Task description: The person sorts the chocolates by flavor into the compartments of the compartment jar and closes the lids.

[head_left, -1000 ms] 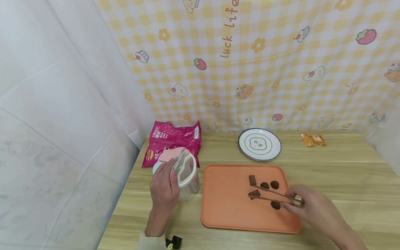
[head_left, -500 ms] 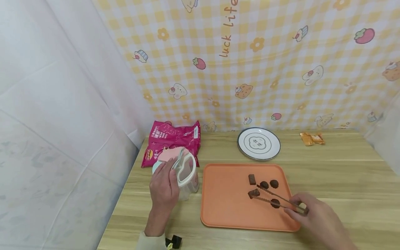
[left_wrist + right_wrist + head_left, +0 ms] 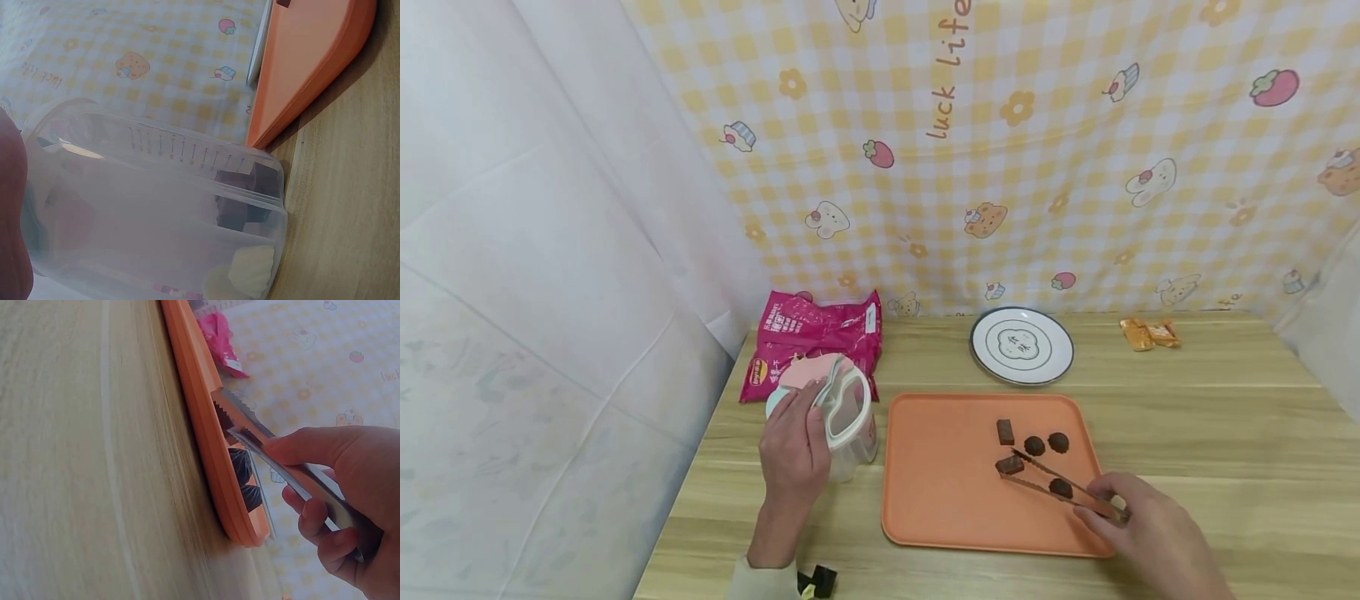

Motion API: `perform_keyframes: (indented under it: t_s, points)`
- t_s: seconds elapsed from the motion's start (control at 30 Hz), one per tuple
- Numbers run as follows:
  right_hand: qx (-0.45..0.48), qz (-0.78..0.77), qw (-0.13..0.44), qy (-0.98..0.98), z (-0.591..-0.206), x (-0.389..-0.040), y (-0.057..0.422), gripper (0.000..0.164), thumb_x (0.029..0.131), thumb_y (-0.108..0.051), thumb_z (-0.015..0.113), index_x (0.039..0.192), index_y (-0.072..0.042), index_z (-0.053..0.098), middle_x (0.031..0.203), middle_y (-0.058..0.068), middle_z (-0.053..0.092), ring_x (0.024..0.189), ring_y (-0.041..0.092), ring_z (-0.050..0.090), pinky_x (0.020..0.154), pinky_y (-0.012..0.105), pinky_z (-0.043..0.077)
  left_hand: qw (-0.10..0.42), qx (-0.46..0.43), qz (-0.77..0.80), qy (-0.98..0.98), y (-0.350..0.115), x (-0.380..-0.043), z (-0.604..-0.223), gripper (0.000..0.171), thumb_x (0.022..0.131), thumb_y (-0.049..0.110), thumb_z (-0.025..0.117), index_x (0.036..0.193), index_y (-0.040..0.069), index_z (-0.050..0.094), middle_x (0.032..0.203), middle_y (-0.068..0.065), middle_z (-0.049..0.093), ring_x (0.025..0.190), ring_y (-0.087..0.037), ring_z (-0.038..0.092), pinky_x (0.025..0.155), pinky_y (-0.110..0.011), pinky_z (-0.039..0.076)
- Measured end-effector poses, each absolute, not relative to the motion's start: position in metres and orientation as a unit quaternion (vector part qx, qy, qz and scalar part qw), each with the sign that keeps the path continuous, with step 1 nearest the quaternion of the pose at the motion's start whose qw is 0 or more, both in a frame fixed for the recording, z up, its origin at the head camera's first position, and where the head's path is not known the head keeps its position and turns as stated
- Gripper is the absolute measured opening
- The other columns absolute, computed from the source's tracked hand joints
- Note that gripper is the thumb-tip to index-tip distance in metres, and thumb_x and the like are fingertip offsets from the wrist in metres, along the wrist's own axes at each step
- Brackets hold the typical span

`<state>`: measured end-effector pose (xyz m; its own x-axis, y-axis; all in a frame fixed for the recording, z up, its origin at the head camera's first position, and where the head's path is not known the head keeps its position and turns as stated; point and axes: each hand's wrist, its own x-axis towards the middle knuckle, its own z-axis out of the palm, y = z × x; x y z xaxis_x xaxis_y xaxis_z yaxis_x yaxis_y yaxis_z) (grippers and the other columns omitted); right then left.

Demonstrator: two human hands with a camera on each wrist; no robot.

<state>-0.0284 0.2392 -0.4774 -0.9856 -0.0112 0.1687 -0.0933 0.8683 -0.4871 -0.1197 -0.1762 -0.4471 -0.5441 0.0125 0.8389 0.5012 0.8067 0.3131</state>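
My left hand (image 3: 795, 450) holds the lidded clear container (image 3: 852, 454) at its top, beside its uncovered opening. Through its wall in the left wrist view, dark chocolates (image 3: 232, 206) and pale pieces (image 3: 251, 270) show in separate compartments. My right hand (image 3: 1153, 525) grips metal tongs (image 3: 1067, 483) over the orange tray (image 3: 940, 475). The toothed tips stand apart on either side of a dark chocolate block (image 3: 1011, 464); whether they touch it I cannot tell. Another block (image 3: 1005, 432) lies behind it, and round ridged chocolates (image 3: 1034, 446) lie to the right, one under the tong arms.
Behind the container lies a magenta snack bag (image 3: 820, 333). A white plate (image 3: 1022, 346) with a dark rim stands behind the tray, and orange wrapped sweets (image 3: 1150, 334) are at the back right. A small black object (image 3: 823, 581) sits near my left sleeve.
The tongs have drawn slightly toward the right and front, and their tips have come closer together around the chocolate block. My left hand and the container have stayed in place.
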Motion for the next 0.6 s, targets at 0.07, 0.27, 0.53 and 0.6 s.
perform_keyframes:
  t_s: [0.07,0.27,0.53,0.6]
  points:
    - [0.027,0.254,0.078,-0.964,-0.4773,-0.0293,0.2388,0.026,0.076,-0.023,0.093,0.090,-0.015,0.072,0.073,-0.013,0.059,0.056,0.002,0.042,0.049,0.025,0.037,0.451,-0.153,-0.270,-0.837,-0.1762,-0.1196,-0.4475,0.037,0.092,0.014,0.058,0.124,-0.001,0.070,0.120,-0.014,0.073,0.107,-0.034,0.072,0.097,-0.055,0.053]
    - [0.036,0.255,0.096,-0.962,-0.4779,-0.0303,0.2383,0.025,0.074,-0.020,0.093,0.086,-0.018,0.071,0.072,-0.015,0.060,0.055,0.000,0.042,0.048,0.024,0.036,0.448,-0.150,-0.269,-0.839,-0.1760,-0.1193,-0.4475,0.037,0.093,0.014,0.057,0.125,-0.001,0.070,0.121,-0.014,0.073,0.108,-0.034,0.072,0.097,-0.055,0.053]
    - [0.050,0.246,0.124,-0.960,-0.4795,-0.0300,0.2389,0.025,0.073,-0.023,0.094,0.083,-0.021,0.071,0.069,-0.017,0.058,0.054,-0.002,0.041,0.046,0.024,0.035,0.449,-0.150,-0.266,-0.839,-0.1754,-0.1196,-0.4468,0.037,0.094,0.015,0.057,0.124,-0.001,0.070,0.121,-0.014,0.073,0.108,-0.034,0.071,0.097,-0.055,0.053]
    - [0.049,0.248,0.122,-0.960,-0.4791,-0.0299,0.2393,0.025,0.074,-0.024,0.094,0.084,-0.021,0.072,0.071,-0.017,0.058,0.054,-0.002,0.041,0.047,0.024,0.035,0.450,-0.152,-0.268,-0.838,-0.1754,-0.1197,-0.4467,0.037,0.094,0.015,0.056,0.124,-0.002,0.070,0.120,-0.014,0.073,0.108,-0.034,0.071,0.098,-0.055,0.053]
